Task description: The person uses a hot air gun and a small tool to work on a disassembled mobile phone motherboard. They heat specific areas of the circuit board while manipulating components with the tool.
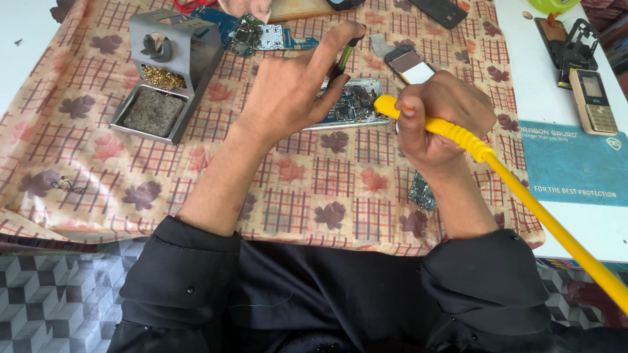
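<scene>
In the middle of the frame an opened phone (pixel 350 104) with its circuit board bared lies on a checked cloth with a leaf print (pixel 294 189). The left hand (pixel 294 88) hovers over the phone's left end, fingers spread, pinching a thin green-handled tool (pixel 345 57) between thumb and forefinger, its tip pointing down toward the board. The right hand (pixel 441 114), just right of the phone, is clenched around a yellow-handled soldering iron (pixel 458 134), whose yellow cord runs off to the lower right corner. The iron's tip is hidden behind the fingers. At upper left stands a grey metal iron stand (pixel 173 59) with brass wool and a sponge tray. Near the top lies a blue circuit board (pixel 245 33). At right, on a white table (pixel 556 98), sits a gold keypad phone (pixel 594 99) above a blue mat (pixel 575 163).
</scene>
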